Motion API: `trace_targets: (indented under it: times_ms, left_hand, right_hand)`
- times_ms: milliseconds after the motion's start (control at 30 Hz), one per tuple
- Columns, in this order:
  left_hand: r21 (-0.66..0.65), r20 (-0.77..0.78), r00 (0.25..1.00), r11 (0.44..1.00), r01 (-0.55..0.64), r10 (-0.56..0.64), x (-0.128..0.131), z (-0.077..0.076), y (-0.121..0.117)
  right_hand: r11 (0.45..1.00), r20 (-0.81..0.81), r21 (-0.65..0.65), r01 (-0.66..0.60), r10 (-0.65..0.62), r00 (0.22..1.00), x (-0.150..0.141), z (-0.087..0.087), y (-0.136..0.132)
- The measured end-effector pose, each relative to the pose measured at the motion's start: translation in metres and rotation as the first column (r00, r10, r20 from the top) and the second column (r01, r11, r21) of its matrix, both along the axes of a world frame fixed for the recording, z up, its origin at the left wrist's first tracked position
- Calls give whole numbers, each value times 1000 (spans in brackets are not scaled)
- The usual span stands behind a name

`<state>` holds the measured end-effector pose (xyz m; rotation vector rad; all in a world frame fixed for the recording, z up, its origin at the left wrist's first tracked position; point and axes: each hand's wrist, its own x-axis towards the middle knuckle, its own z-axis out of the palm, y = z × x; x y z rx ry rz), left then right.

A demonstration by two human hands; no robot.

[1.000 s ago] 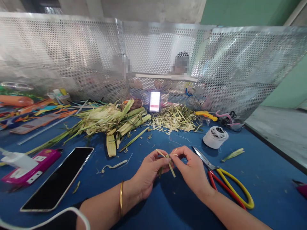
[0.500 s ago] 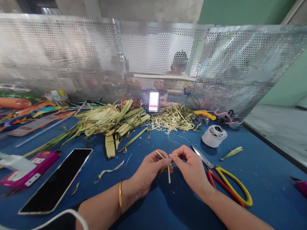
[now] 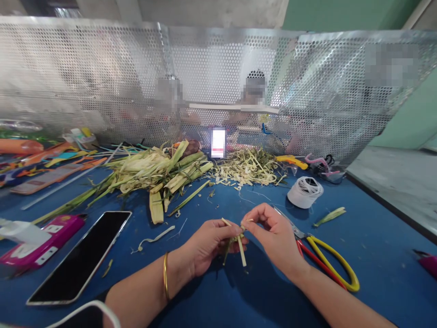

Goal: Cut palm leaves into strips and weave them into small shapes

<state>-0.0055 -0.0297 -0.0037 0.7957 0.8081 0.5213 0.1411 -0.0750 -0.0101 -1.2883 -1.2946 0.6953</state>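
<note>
Between thumb and fingers, my left hand [image 3: 218,241] pinches pale green plant strips [image 3: 242,253], which cross and hang below the fingertips. A gold bangle [image 3: 165,275] circles that wrist. My right hand [image 3: 271,237] closes its thumb and forefinger on the end of a strip right beside the left fingertips. The small piece where the strips meet is partly hidden by the fingers. Scissors [image 3: 324,257] with one red and one yellow handle lie by the right hand, their blades partly behind it. A spool of white thread [image 3: 305,193] stands beyond them.
A heap of leafy stalks [image 3: 153,171] and a pile of curled trimmings [image 3: 247,168] lie ahead, before a perforated metal screen [image 3: 218,68]. Left are a phone [image 3: 82,257] and a magenta power strip [image 3: 44,241]. People sit behind the screen.
My left hand has turned slightly, and the hanging strip now reaches a little lower. The right hand has shifted slightly, still pinching beside it.
</note>
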Motion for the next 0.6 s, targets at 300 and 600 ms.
trace_targets:
  times_ms: [300,600]
  left_hand:
    - [-26,26,997,997,-72,72,0,0,-1]
    - [-57,1,999,998,34,-34,-4,4,2]
  right_hand:
    - [958,473,156,-242,143,869,22,5,4]
    - [910,718,191,-367,126,685,29,11,3]
